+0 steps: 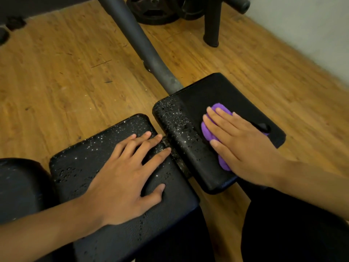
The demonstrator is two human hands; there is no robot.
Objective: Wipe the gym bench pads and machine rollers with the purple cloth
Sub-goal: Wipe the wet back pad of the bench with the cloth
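Seemingly to brace the body, the left hand (pixel 132 167) lies flat, fingers spread, on the droplet-speckled near pad (pixel 79 167). Meanwhile the right hand (pixel 241 144), fingers straight, presses the purple cloth (pixel 207 131) onto the half-wiped far pad (pixel 217 91), gripping nothing.

Bare forearms (pixel 47 229), black trousers (pixel 294 224) on both legs.

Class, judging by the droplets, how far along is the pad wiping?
Done: the farther pad looks dry on its right. In hand: the right hand presses the purple cloth on that pad. Left: its wet left strip and the beaded nearer pad under the left hand.
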